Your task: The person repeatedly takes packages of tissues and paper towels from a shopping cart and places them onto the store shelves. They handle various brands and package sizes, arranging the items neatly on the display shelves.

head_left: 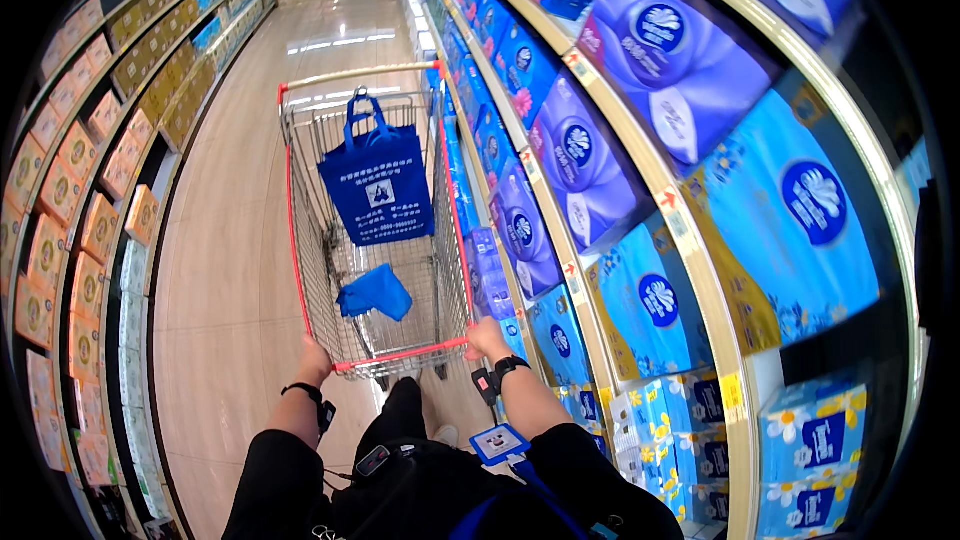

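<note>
A wire shopping cart [305,240] with a red-trimmed rim stands in a store aisle in front of me. My left hand [314,356] grips the left end of its red handle bar [400,353]. My right hand [487,338] grips the right end. Inside the cart, a dark blue tote bag [378,185] hangs upright at the far end. A folded blue cloth bag [375,292] lies in the basket nearer to me. Each wrist wears a black band.
Shelves [640,155] on my right hold large blue and purple packs of tissue paper [780,220], close beside the cart. Shelves on the left [130,270] carry orange and white boxes [60,190]. A glossy beige floor [235,270] runs ahead down the aisle. A badge [498,443] hangs at my chest.
</note>
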Available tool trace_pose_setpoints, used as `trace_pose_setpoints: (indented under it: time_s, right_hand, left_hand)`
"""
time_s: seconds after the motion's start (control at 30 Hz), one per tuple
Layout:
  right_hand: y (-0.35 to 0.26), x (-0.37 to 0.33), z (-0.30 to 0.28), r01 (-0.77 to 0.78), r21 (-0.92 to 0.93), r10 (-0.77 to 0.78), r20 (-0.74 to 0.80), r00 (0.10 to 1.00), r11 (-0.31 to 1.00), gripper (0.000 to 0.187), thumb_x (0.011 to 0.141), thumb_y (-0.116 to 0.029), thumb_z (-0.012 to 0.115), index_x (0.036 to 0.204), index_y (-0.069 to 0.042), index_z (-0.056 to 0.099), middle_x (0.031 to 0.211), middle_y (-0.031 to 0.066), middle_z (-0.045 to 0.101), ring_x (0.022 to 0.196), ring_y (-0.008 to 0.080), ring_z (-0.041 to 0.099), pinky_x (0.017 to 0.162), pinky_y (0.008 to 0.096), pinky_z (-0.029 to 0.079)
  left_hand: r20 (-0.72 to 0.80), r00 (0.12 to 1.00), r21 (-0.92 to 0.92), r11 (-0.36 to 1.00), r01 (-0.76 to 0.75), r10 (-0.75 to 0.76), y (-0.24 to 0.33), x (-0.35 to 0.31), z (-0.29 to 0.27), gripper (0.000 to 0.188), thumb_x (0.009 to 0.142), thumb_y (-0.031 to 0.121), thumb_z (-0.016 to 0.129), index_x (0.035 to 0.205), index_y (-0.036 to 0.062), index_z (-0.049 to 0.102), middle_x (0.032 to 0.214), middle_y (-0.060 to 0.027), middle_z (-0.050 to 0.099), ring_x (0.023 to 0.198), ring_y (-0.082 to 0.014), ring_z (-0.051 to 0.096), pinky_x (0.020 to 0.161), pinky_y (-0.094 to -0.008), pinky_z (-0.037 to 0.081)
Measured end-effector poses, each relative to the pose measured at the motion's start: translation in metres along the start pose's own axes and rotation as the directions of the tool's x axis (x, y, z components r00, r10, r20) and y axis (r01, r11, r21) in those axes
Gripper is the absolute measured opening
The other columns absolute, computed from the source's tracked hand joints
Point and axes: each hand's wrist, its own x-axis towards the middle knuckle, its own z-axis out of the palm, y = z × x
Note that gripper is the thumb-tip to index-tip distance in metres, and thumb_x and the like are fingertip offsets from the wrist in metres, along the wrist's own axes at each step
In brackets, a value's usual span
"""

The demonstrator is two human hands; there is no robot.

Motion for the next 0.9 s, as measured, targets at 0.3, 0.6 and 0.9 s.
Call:
trace_pose_setpoints:
  time_s: [0.3, 0.6, 0.9]
  right_hand:
    - [-0.037, 0.151, 0.008, 0.005, -0.149, -0.011, -0.036, 0.999, 0.989, 0.038, 0.093, -0.021, 0.064, 0.081, 0.016, 0.067, 0.073, 0.0279, 0.07, 0.06, 0.034, 0.073, 0.051, 0.0407, 0.059]
    - [-0.126, 0.195, -0.009, -0.274, 0.332, 0.271, 0.057, 0.961, 0.903, 0.034, 0.099, -0.019, 0.061, 0.095, 0.015, 0.06, 0.073, 0.0253, 0.069, 0.058, 0.0354, 0.071, 0.045, 0.0441, 0.06]
    - [-0.152, 0.277, -0.028, -0.285, 0.401, 0.227, 0.186, 0.956, 0.871, 0.04, 0.097, -0.023, 0.064, 0.102, 0.017, 0.058, 0.076, 0.0298, 0.068, 0.062, 0.0384, 0.072, 0.048, 0.0455, 0.061]
  left_hand:
    - [0.024, 1.0, 0.233, 0.972, -0.022, 0.017, 0.125, 0.063, -0.067, 0.048, 0.105, 0.028, 0.025, 0.143, -0.0021, 0.024, 0.135, -0.0332, 0.055, 0.126, -0.0449, 0.055, 0.107, -0.0488, 0.042]
    - [0.034, 0.999, 0.284, 0.958, -0.039, 0.03, 0.189, 0.154, -0.093, 0.039, 0.102, 0.024, 0.035, 0.134, 0.0025, 0.029, 0.122, -0.028, 0.064, 0.116, -0.0422, 0.063, 0.099, -0.0505, 0.047]
    - [0.061, 0.996, 0.33, 0.941, -0.078, 0.061, 0.221, 0.245, -0.1, 0.046, 0.102, 0.025, 0.031, 0.139, -0.0034, 0.024, 0.119, -0.032, 0.063, 0.113, -0.0442, 0.062, 0.099, -0.0494, 0.047]
